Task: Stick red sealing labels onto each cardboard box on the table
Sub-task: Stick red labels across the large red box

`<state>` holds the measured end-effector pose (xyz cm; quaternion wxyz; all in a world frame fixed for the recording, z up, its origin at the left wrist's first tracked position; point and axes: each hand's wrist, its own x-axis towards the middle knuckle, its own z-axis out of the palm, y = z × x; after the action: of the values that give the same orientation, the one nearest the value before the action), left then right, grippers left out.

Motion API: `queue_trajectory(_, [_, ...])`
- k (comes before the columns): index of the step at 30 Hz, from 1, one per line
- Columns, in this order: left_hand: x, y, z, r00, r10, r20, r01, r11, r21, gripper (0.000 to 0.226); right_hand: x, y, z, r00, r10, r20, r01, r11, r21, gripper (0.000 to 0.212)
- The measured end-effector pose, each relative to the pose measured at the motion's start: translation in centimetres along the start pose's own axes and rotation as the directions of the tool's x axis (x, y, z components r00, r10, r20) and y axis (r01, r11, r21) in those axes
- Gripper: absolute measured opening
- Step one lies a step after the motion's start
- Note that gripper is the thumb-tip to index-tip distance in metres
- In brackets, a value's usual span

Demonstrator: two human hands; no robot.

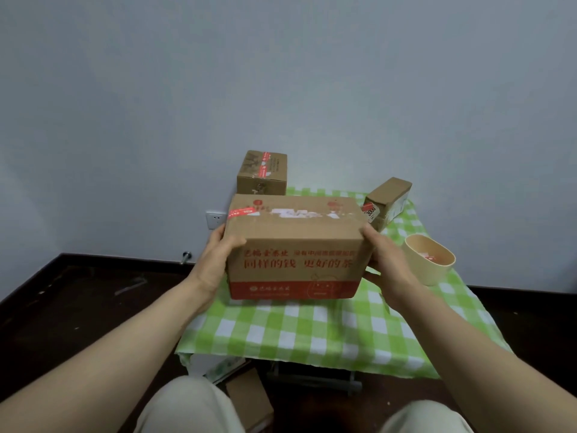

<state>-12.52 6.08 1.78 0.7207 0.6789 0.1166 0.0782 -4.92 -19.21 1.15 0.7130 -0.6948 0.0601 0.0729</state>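
Observation:
A large cardboard box [293,245] with red print on its front is held above the green checked table [299,332]. My left hand [218,257] grips its left side and my right hand [384,260] grips its right side, thumbs on the front edges. A red sealing label [242,212] is stuck on the box's top at the left end. A smaller box [262,173] with a red label across its top stands at the back. A third small box [387,201] lies tilted at the back right.
A beige cup-like tub [429,260] with red labels inside lies on the table at the right. Another cardboard box [249,401] sits on the dark floor by my knees. A wall socket [215,218] is behind the table's left side.

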Motion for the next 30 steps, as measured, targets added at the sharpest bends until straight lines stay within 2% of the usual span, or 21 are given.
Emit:
queue_trajectory(2, [0.1,-0.2,-0.1,1.0,-0.006,0.002,0.006,0.999,0.046,0.076,0.1,0.2,0.0,1.0,0.008,-0.009,-0.008,1.0,0.015,0.038])
queue_trajectory(5, [0.1,-0.7,0.3,0.997,-0.01,-0.083,0.02,0.991,0.132,0.058,0.5,0.4,-0.3,0.999,0.007,-0.04,-0.006,1.0,0.02,0.036])
queue_trajectory(7, [0.0,-1.1,0.6,0.994,-0.004,-0.106,0.018,0.991,0.13,0.063,0.6,0.4,-0.5,0.998,0.013,-0.059,-0.011,1.0,0.025,0.035])
queue_trajectory(10, [-0.3,-2.0,0.7,0.995,-0.043,-0.091,0.059,0.982,0.179,0.077,1.1,0.4,-0.7,0.993,0.043,-0.111,-0.042,0.999,0.009,0.029])
queue_trajectory(13, [-0.8,-2.6,1.2,0.997,-0.043,-0.062,0.06,0.955,0.291,0.072,1.3,-0.3,-0.9,0.992,0.067,-0.111,-0.074,0.995,-0.064,0.019])
queue_trajectory(15, [-0.8,-2.5,1.1,0.996,-0.034,-0.085,0.059,0.948,0.314,0.072,1.7,-0.8,-0.8,0.988,0.104,-0.111,-0.12,0.981,-0.154,0.029])
queue_trajectory(17, [-0.3,-2.4,0.6,0.992,-0.059,-0.115,0.087,0.962,0.259,0.078,2.0,-1.1,-0.7,0.975,0.166,-0.149,-0.196,0.956,-0.219,0.052])
queue_trajectory(19, [0.3,-1.9,0.3,0.986,-0.07,-0.149,0.112,0.951,0.29,0.093,1.9,-1.1,-0.4,0.942,0.236,-0.241,-0.279,0.946,-0.166,0.086])
queue_trajectory(20, [0.8,-1.8,0.2,0.985,-0.071,-0.156,0.118,0.942,0.316,0.097,1.3,-1.1,0.0,0.925,0.278,-0.258,-0.309,0.947,-0.088,0.093])
queue_trajectory(21, [1.2,-1.5,0.4,0.986,-0.073,-0.152,0.119,0.939,0.322,0.094,0.2,-1.4,0.6,0.918,0.322,-0.232,-0.331,0.944,0.002,0.085])
queue_trajectory(23, [1.8,-1.0,0.7,0.99,-0.098,-0.099,0.123,0.952,0.281,0.076,-2.2,-1.6,1.9,0.894,0.446,-0.045,-0.44,0.892,0.102,0.061])
queue_trajectory(24, [2.1,-0.9,0.9,0.992,-0.121,-0.041,0.128,0.96,0.247,0.063,-3.2,-1.3,2.6,0.864,0.501,0.057,-0.504,0.855,0.123,0.059])
queue_trajectory(26, [2.2,-0.6,1.1,0.983,-0.174,0.055,0.16,0.967,0.197,0.036,-4.7,-0.4,4.3,0.832,0.514,0.211,-0.546,0.825,0.143,0.061])
queue_trajectory(28, [2.0,-0.6,1.1,0.977,-0.205,0.061,0.19,0.962,0.194,0.028,-4.5,0.5,5.2,0.872,0.444,0.207,-0.478,0.864,0.16,0.055])
queue_trajectory(30, [1.4,-0.3,0.8,0.968,-0.238,0.073,0.214,0.944,0.25,0.032,-3.8,0.0,5.9,0.939,0.332,0.088,-0.34,0.934,0.105,0.048])
